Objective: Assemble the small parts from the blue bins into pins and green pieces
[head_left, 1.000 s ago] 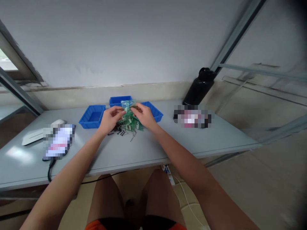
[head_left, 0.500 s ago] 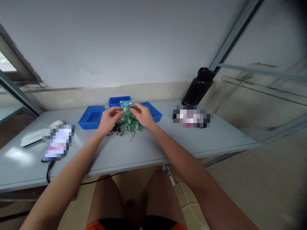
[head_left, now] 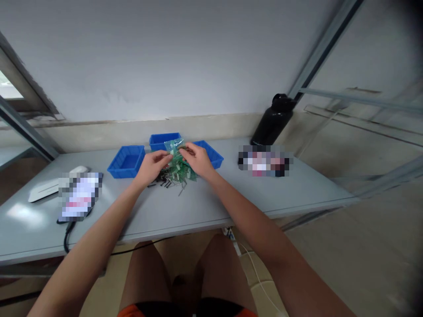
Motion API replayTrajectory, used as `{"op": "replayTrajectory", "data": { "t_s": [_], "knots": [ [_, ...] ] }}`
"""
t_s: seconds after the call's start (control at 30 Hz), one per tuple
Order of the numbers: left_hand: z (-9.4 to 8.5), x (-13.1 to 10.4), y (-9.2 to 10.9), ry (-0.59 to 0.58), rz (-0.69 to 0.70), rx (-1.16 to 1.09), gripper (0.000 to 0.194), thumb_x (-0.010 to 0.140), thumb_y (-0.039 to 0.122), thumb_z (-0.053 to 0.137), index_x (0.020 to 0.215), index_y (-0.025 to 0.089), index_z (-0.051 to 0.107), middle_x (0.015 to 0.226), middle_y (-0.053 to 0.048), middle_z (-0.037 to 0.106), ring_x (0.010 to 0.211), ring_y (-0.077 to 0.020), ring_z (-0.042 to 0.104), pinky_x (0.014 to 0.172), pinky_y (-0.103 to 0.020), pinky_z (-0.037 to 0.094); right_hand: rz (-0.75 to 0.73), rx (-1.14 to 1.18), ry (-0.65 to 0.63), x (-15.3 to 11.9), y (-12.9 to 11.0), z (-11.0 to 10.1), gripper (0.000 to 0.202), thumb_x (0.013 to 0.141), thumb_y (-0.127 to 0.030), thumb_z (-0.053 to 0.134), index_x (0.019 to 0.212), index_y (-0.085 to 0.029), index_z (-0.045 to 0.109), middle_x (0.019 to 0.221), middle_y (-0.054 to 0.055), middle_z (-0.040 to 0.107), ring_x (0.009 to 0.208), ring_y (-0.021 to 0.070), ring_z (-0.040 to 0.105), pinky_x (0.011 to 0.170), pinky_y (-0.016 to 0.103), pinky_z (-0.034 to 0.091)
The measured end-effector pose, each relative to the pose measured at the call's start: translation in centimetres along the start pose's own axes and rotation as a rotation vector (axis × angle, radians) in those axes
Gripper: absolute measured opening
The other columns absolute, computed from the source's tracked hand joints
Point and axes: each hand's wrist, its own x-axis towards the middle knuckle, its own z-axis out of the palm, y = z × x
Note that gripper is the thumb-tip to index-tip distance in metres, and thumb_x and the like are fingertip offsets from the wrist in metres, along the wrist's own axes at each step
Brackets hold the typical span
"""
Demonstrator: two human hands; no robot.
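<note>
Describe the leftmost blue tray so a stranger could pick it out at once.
On the grey table, find the three blue trays towards the wall. The left tray sits next to the left hand. Unlike the back tray and right tray, both partly covered, its whole inside shows.

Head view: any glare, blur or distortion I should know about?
Head view: white glare on the table's left end; head view: wide-angle bending, upper right corner dark; head view: pixel blocks over the phone; head view: shine on the plastic bag, small metal pieces too soft to count.
</note>
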Motion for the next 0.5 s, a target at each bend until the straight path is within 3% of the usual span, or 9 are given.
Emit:
{"op": "replayTrajectory", "data": {
  "t_s": [0.5],
  "knots": [
    [0.06,0.19,-0.55,0.009,0.049,-0.016,0.021,0.076,0.036,0.064,0.072,0.016,0.063,0.059,0.001,0.058,0.057,-0.0121,0.055,0.056,-0.025,0.048,-0.004,-0.015,0.001,-0.03,-0.02,-0.09,0.021,0.083,-0.042,0.054,0.081,-0.021,0.058,0.065,-0.002,0.056,0.061,0.0135,0.055,0.062,0.027,0.043]
  ]
}}
